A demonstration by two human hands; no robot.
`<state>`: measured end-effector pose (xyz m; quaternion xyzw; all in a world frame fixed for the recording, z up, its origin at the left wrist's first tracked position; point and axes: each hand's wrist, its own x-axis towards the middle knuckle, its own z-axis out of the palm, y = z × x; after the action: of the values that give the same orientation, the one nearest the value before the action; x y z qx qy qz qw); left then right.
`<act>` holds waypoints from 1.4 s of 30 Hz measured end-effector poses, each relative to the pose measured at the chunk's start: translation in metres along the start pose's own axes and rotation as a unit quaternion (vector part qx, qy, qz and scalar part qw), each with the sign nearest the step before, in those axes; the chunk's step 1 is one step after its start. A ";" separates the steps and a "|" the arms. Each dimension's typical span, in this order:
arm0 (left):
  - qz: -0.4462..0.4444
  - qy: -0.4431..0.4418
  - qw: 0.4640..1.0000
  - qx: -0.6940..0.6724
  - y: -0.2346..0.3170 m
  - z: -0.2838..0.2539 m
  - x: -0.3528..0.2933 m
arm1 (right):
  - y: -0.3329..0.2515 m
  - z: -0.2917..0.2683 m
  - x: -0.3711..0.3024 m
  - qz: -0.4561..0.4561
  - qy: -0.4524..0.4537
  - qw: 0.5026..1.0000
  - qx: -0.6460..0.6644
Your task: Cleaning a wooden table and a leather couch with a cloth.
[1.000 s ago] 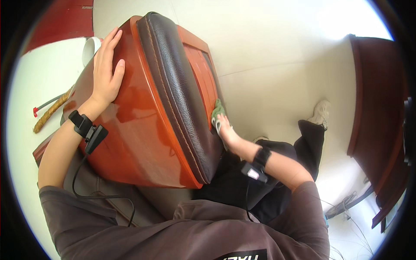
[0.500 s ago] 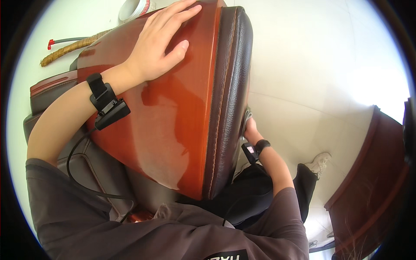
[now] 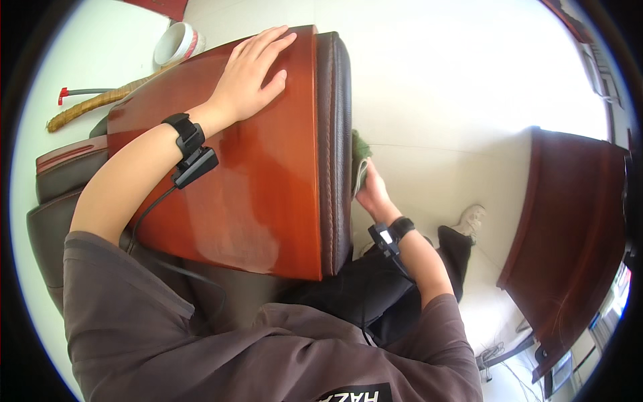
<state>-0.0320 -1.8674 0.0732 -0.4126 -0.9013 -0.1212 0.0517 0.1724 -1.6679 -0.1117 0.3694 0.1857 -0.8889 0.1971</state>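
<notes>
My left hand (image 3: 248,84) lies with spread fingers on a glossy reddish-brown wooden panel (image 3: 261,194), near its far edge. Along the panel's right side runs a dark leather pad (image 3: 339,127) with a stitched seam. The panel and pad belong to a piece of leather furniture. Beyond the pad, on its right side, my right hand (image 3: 375,191) is closed on a green cloth (image 3: 362,149) with a paler folded part. The cloth is up against the pad's outer face, which is turned from view. Some of my right fingers are hidden behind the cloth.
Brown leather cushions (image 3: 63,177) are at the left. Behind the panel stand a white bucket (image 3: 175,45), a long straw-coloured bundle (image 3: 87,110) and a grey rod with a red end (image 3: 63,96). A dark wooden desk (image 3: 569,221) is at the right, with cables (image 3: 499,352) below it.
The whole view has shifted, bringing more of the desk into sight. More of the green cloth now shows beside the pad. My left hand keeps its place on the panel.
</notes>
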 end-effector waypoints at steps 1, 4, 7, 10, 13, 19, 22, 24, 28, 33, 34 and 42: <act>0.005 0.010 1.000 -0.005 0.000 0.001 0.000 | 0.007 -0.012 -0.003 0.003 0.005 1.000 -0.009; -0.002 0.020 1.000 0.000 -0.005 0.003 -0.004 | 0.009 0.018 -0.050 0.003 0.007 1.000 0.006; 0.002 0.037 0.999 -0.002 -0.005 0.011 -0.003 | 0.009 0.033 -0.083 -0.044 0.019 0.999 -0.015; -0.001 0.048 0.999 -0.002 -0.004 0.015 -0.003 | 0.017 0.045 -0.110 -0.119 0.015 0.987 -0.110; 0.002 0.055 0.998 -0.007 -0.007 0.017 -0.002 | 0.029 0.056 -0.133 -0.159 0.029 0.971 -0.175; 0.005 0.069 0.998 0.002 -0.011 0.019 -0.001 | 0.054 0.064 -0.168 -0.376 -0.027 0.706 -0.600; 0.003 0.076 0.997 0.027 -0.009 0.019 0.003 | 0.052 0.068 -0.168 -0.385 0.002 0.662 -0.643; 0.009 0.075 0.997 0.030 -0.005 0.022 0.003 | 0.046 0.070 -0.162 -0.385 0.008 0.655 -0.650; 0.016 0.061 0.997 0.037 0.006 0.016 0.004 | 0.019 0.085 -0.134 -0.395 0.027 0.651 -0.648; -0.005 0.040 0.999 0.025 0.014 0.014 0.001 | -0.021 0.117 -0.081 -0.404 0.019 0.666 -0.627; -0.007 0.035 0.999 0.023 0.014 0.011 0.001 | -0.027 0.126 -0.071 -0.411 0.030 0.662 -0.626; -0.043 -0.027 0.998 -0.033 0.021 -0.007 0.002 | -0.075 0.180 -0.006 -0.463 0.011 0.650 -0.603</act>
<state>-0.0176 -1.8547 0.0836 -0.3783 -0.9147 -0.1419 0.0084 0.0345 -1.6878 0.0249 0.0448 0.8297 -0.5528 -0.0630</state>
